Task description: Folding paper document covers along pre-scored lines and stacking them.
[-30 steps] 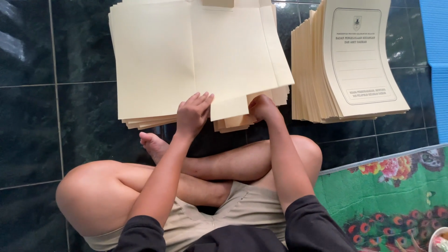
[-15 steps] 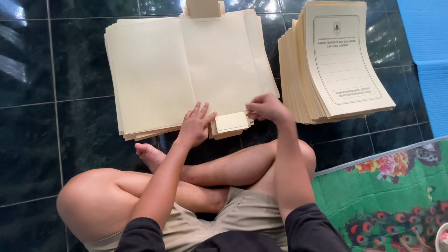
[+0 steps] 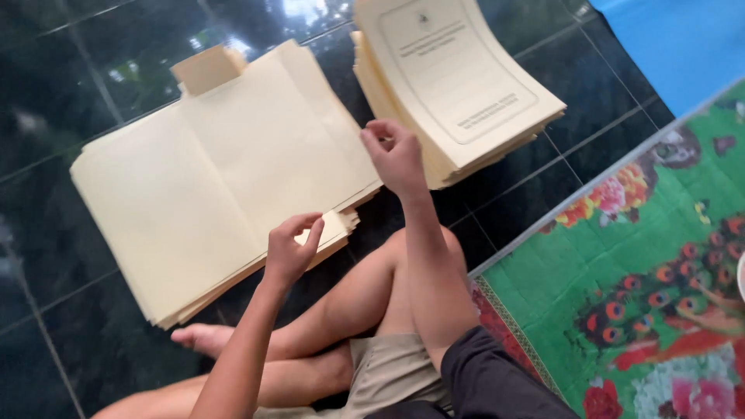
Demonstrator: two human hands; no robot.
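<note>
head view: left hand (image 3: 291, 252) touches open folder stack (image 3: 209, 186)

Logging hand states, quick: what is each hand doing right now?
Left hand: curled, fingers at the small flap of the open folder stack.
Right hand: raised, loosely curled, holding nothing visible.

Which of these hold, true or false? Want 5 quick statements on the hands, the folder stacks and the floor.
1. The left hand touches the near edge of the open folder stack. True.
2. The right hand lies flat on the mat. False: it is raised, between the two stacks.
3. The printed folder stack sits right of the open one. True.
4. The floor is pale wood. False: dark glossy tiles.
5. The mat is plain grey. False: green and floral.
</note>
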